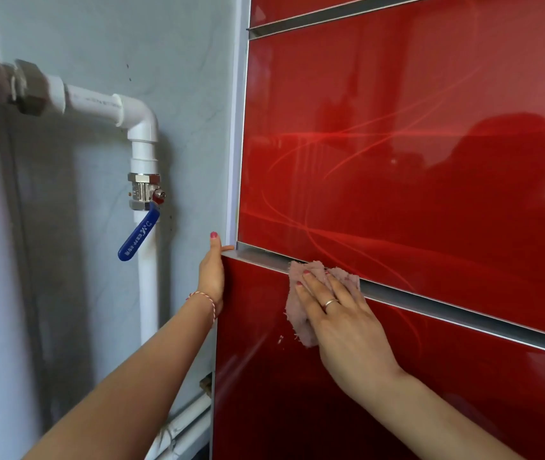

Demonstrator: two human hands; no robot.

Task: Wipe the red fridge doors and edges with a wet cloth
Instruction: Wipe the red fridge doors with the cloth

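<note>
The red fridge [413,161] fills the right side of the view, its glossy doors split by slanting metal handle strips. The right hand [340,313] lies flat on the lower door [281,393], fingers straight and slightly spread, pressing a pink cloth [297,313] against the red panel. The top of the cloth reaches up onto the metal strip [430,307] that runs along the lower door's upper edge, and its frayed lower end hangs out below the palm. A ring sits on one finger of this hand. The left hand [212,270] grips the left edge of the lower door at its top corner, thumb pointing up along the outside, and one fingertip shows over the corner of the strip; the rest of its fingers are hidden behind the door. A red-and-white string bracelet [203,298] circles the left wrist. The lower door stands slightly out from the middle door [397,144] above it. To the left, a white pipe [146,293] with a blue-handled valve [139,235] runs down the grey wall [181,61].
</note>
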